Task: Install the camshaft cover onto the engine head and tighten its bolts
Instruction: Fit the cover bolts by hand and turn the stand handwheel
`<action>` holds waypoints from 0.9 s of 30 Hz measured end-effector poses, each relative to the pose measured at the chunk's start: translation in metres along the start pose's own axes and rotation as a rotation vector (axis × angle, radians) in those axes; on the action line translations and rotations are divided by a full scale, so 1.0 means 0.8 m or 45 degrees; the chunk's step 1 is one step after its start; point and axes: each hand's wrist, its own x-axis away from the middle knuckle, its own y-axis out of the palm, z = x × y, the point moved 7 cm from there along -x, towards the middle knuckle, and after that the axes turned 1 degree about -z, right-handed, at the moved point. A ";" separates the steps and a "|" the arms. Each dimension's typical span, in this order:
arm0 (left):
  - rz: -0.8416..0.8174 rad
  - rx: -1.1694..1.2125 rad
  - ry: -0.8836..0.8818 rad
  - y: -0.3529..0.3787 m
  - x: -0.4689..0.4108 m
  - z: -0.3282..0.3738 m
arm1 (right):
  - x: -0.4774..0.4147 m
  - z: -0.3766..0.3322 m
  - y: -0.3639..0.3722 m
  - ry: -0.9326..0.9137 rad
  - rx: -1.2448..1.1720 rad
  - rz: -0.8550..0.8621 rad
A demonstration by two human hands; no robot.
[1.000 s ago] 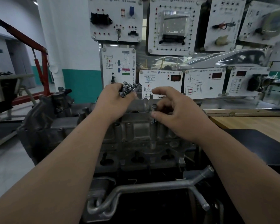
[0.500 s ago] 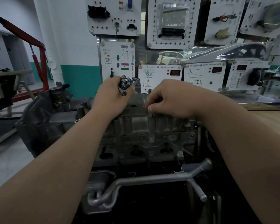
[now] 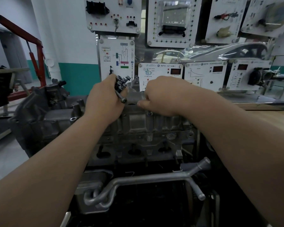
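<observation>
Hand-starting step: L hand (image 3: 105,102) grips spare bolts (image 3: 120,84); R hand (image 3: 161,97) curls over seated bolt (image 3: 149,113) in camshaft cover (image 3: 138,123), hold unclear. Next: seat another.

L hand (image 3: 105,102) fisted rnd bolts (image 3: 120,85) | R hand (image 3: 162,95) curled, palm dn, grip unclear | both arms fwd

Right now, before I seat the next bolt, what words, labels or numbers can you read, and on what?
White wiring-diagram panel: printed labels, too small to read.
White meter panels with red displays: header text blurred; no digits showing.
Grey cast-metal camshaft cover, dark steel bolts: no markings visible.
Nothing quotable.
</observation>
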 end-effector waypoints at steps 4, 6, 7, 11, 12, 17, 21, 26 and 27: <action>-0.057 0.015 0.000 0.005 -0.003 -0.003 | 0.004 0.007 0.001 0.016 -0.025 -0.064; -0.085 0.012 -0.012 0.008 -0.005 -0.003 | 0.007 0.006 0.003 -0.055 -0.083 -0.138; -0.098 0.001 -0.024 0.009 -0.005 -0.003 | 0.008 0.004 0.004 -0.090 -0.096 -0.159; -0.102 -0.055 -0.072 0.008 -0.001 -0.002 | 0.003 -0.001 0.006 -0.057 -0.013 -0.132; -0.092 -0.054 -0.084 0.007 0.000 -0.002 | 0.002 0.000 0.008 -0.026 0.012 -0.124; -0.102 -0.055 -0.119 0.005 0.001 -0.001 | -0.001 0.002 0.006 0.042 0.005 -0.102; -0.128 -0.049 -0.141 0.008 0.000 -0.002 | 0.000 -0.004 0.007 -0.044 0.046 -0.157; -0.138 -0.051 -0.148 0.008 0.000 -0.002 | 0.001 0.001 0.000 0.011 0.045 -0.036; -0.139 -0.049 -0.149 0.008 0.000 -0.002 | 0.001 0.002 0.000 0.015 0.043 -0.022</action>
